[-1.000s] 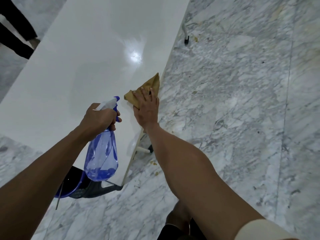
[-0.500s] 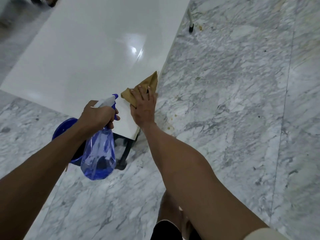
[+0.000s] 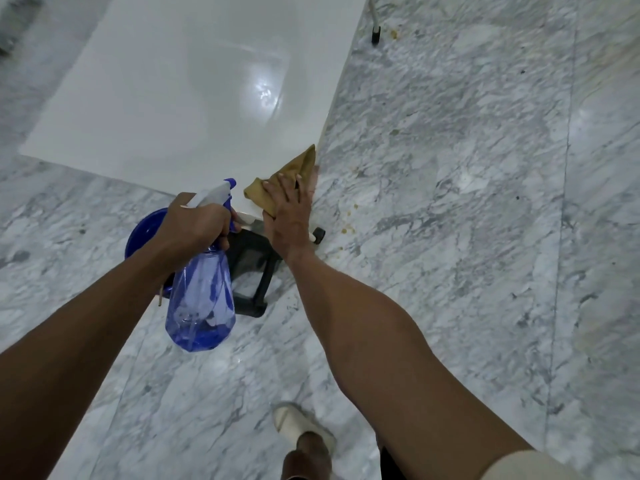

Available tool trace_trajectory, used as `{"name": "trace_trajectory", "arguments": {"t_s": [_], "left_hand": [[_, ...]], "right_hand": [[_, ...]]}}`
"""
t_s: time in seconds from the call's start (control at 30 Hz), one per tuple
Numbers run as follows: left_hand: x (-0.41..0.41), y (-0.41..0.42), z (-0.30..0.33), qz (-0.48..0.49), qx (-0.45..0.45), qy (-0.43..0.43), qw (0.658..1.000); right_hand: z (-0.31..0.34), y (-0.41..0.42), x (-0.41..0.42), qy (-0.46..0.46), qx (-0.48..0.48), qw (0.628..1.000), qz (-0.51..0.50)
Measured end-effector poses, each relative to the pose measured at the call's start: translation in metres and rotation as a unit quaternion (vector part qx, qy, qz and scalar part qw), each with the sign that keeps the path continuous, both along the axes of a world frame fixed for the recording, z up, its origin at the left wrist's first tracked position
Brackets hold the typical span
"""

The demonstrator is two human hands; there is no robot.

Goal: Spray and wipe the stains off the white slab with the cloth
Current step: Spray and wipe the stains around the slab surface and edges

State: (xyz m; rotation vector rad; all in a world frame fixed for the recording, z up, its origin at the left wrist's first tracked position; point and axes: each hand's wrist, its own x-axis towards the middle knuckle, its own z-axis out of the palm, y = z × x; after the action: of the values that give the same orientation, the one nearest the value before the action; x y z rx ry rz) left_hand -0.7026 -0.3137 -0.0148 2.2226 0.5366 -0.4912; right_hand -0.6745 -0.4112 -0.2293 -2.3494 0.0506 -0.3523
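The glossy white slab (image 3: 166,98) fills the upper left, with its near right corner just ahead of my hands. My right hand (image 3: 287,216) lies flat on a crumpled tan cloth (image 3: 298,168) and presses it on that corner, at the slab's right edge. My left hand (image 3: 194,223) grips the neck of a clear blue spray bottle (image 3: 201,303), which hangs over the floor just left of the cloth. Its white and blue nozzle points toward the slab.
Grey-veined marble floor (image 3: 467,202) surrounds the slab. A blue basin (image 3: 145,233) and a black stand (image 3: 252,271) sit under the near corner. White legs with black feet (image 3: 375,32) show along the right edge. Small yellowish crumbs (image 3: 346,230) dot the floor. My foot (image 3: 298,427) is below.
The view has pulled back toward the slab's near end, so its near edge, the basin and the stand now show. My right hand and the cloth have slid to the near right corner.
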Motion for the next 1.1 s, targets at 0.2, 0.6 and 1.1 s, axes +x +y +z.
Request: {"name": "trace_trajectory", "arguments": {"t_s": [0.2,0.6,1.1], "left_hand": [[-0.035,0.04,0.0,-0.036,-0.004,0.008,0.999],[-0.093,0.179,0.064,-0.026,-0.116,-0.048,0.992],[0.007,0.349,0.112,0.032,-0.095,-0.118,0.988]], "right_hand": [[0.011,0.023,-0.034,-0.054,0.038,0.996,-0.055],[0.142,0.091,-0.109,0.243,0.27,0.93,0.051],[0.216,0.257,0.009,0.32,0.679,0.657,0.07]]}}
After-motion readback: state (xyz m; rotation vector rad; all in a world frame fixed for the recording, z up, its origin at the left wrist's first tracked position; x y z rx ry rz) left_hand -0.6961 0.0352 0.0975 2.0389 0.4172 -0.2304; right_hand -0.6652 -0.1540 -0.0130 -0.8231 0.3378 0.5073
